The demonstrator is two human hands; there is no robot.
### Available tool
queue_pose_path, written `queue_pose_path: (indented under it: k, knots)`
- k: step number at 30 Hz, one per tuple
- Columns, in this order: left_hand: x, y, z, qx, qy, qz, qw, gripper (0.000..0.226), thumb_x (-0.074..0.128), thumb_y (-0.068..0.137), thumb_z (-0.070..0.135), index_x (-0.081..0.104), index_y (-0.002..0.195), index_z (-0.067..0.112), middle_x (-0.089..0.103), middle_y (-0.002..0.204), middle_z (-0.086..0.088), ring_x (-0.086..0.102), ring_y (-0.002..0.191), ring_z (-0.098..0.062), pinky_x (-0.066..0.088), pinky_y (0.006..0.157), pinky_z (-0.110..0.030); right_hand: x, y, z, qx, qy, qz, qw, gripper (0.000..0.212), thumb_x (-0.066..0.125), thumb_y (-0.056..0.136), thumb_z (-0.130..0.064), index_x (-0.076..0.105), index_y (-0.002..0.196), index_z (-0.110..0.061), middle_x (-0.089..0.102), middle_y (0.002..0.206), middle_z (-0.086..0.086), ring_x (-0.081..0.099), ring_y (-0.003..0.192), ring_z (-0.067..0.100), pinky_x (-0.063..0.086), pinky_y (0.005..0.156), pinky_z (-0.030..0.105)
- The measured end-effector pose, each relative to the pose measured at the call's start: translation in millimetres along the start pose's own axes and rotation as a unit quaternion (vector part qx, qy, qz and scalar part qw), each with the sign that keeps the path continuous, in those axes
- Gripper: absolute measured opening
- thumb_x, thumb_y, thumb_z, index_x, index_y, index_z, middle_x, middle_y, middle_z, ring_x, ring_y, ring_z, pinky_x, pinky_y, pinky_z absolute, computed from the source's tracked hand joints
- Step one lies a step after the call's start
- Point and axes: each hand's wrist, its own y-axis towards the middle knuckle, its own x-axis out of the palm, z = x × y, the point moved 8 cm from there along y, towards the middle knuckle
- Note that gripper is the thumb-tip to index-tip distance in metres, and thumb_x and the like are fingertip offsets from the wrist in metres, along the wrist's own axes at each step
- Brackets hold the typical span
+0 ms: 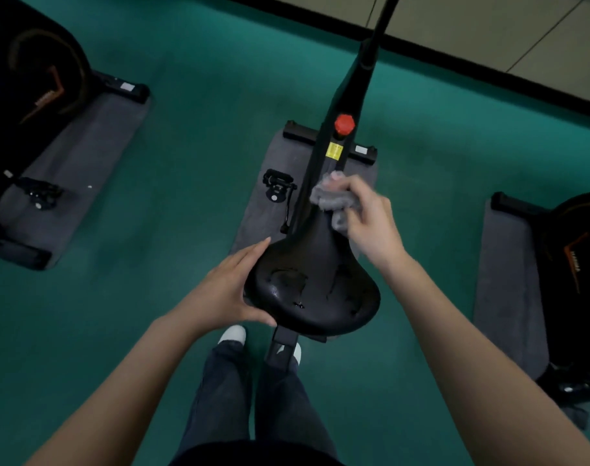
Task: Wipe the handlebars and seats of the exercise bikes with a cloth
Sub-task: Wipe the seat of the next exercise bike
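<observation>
The right hand [371, 223] grips a bunched grey cloth [330, 198] against the nose of the black seat [313, 284]. The left hand [226, 290] lies with straight fingers along the seat's left edge. The bike's frame [334, 105], bearing a red knob [344, 123], stands on a grey mat [270, 169].

The seat [313, 284] is glossy black. Beyond it, a red knob [344, 123] and a yellow label [334, 151] mark the black frame [349, 95]. The cloth [334, 200] at its nose is grey. The floor [199, 95] is teal and the mat [277, 169] beneath the seat is grey. Below the seat are white shoes [233, 333] and dark blue trousers [226, 391].
</observation>
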Motion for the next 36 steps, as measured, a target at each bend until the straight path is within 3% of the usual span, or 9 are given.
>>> queue_pose_path:
  k: [4, 7, 9, 13, 17, 22, 28, 32, 36]
  knots:
    - [0, 0, -1, -0.005, -0.004, 0.01, 1.0, 0.128, 0.084, 0.05, 0.053, 0.004, 0.147, 0.037, 0.019, 0.154, 0.011, 0.018, 0.14, -0.008, 0.019, 0.116, -0.031, 29, -52, -11, -0.077, -0.063, -0.106, 0.989, 0.043, 0.042, 0.077, 0.018, 0.062, 0.107, -0.005, 0.062, 0.125, 0.006, 0.049, 0.128, 0.012, 0.036, 0.109, 0.024]
    - [0, -1, -1, -0.006, -0.022, 0.009, 1.0, 0.127, 0.083, 0.048, 0.055, 0.006, 0.147, 0.039, 0.02, 0.153, 0.012, 0.017, 0.14, -0.008, 0.019, 0.116, -0.033, 20, -62, -6, -0.047, -0.006, -0.134, 0.99, 0.047, 0.041, 0.075, 0.018, 0.062, 0.101, -0.015, 0.067, 0.116, 0.0, 0.061, 0.113, 0.012, 0.047, 0.093, 0.019]
    - [1, 0, -2, -0.008, -0.033, 0.011, 0.999, 0.127, 0.083, 0.047, 0.057, 0.007, 0.148, 0.037, 0.02, 0.154, 0.011, 0.017, 0.14, -0.009, 0.019, 0.117, -0.033, 0, -50, -7, -0.037, 0.007, -0.063, 0.997, 0.05, 0.042, 0.077, 0.014, 0.06, 0.1, -0.026, 0.068, 0.108, -0.013, 0.067, 0.088, 0.009, 0.049, 0.071, 0.012]
    - [4, 1, -9, -0.03, -0.054, 0.015, 0.998, 0.133, 0.078, 0.04, 0.064, 0.007, 0.149, 0.036, 0.019, 0.154, 0.01, 0.015, 0.14, -0.007, 0.016, 0.116, -0.028, 0, -20, -6, -0.032, -0.075, -0.01, 0.997, 0.048, 0.04, 0.079, 0.016, 0.059, 0.11, -0.015, 0.059, 0.131, 0.003, 0.049, 0.127, 0.012, 0.037, 0.104, 0.018]
    - [8, -2, -18, -0.046, -0.083, 0.022, 0.995, 0.134, 0.076, 0.039, 0.068, 0.006, 0.149, 0.037, 0.017, 0.154, 0.011, 0.014, 0.141, -0.007, 0.016, 0.116, -0.03, 41, -56, -18, -0.091, -0.154, -0.087, 0.98, 0.052, 0.044, 0.073, 0.019, 0.062, 0.114, -0.008, 0.06, 0.13, 0.005, 0.05, 0.127, 0.016, 0.034, 0.109, 0.023]
    - [15, -5, -25, -0.06, -0.139, 0.03, 0.988, 0.134, 0.075, 0.037, 0.074, 0.007, 0.148, 0.04, 0.02, 0.153, 0.011, 0.018, 0.14, -0.007, 0.023, 0.117, -0.039, 29, -33, -29, -0.069, -0.106, -0.053, 0.991, 0.046, 0.041, 0.076, 0.01, 0.061, 0.111, -0.012, 0.065, 0.119, 0.002, 0.059, 0.106, 0.006, 0.041, 0.088, 0.008]
    - [16, -1, -29, -0.042, -0.16, 0.041, 0.985, 0.13, 0.076, 0.037, 0.075, 0.017, 0.146, 0.036, 0.029, 0.148, 0.013, 0.025, 0.138, -0.008, 0.028, 0.114, -0.041, 85, -33, -52, -0.108, -0.166, -0.153, 0.968, 0.042, 0.045, 0.073, 0.015, 0.062, 0.106, -0.005, 0.067, 0.109, 0.01, 0.062, 0.106, 0.028, 0.048, 0.09, 0.04]
    - [15, -1, -29, -0.038, -0.161, 0.033, 0.986, 0.131, 0.075, 0.037, 0.076, 0.016, 0.146, 0.037, 0.028, 0.149, 0.013, 0.024, 0.139, -0.008, 0.027, 0.115, -0.041, 80, -74, -53, -0.1, -0.046, -0.21, 0.971, 0.045, 0.046, 0.073, 0.016, 0.063, 0.106, -0.011, 0.066, 0.104, -0.013, 0.062, 0.098, -0.002, 0.049, 0.083, 0.016]
    - [12, -1, -27, -0.033, -0.134, 0.031, 0.99, 0.133, 0.073, 0.037, 0.078, 0.014, 0.148, 0.034, 0.024, 0.151, 0.013, 0.02, 0.14, -0.008, 0.024, 0.116, -0.042, 43, -77, -37, -0.049, 0.003, -0.112, 0.993, 0.052, 0.044, 0.074, 0.02, 0.063, 0.103, -0.019, 0.066, 0.114, -0.012, 0.061, 0.11, 0.005, 0.047, 0.091, 0.016]
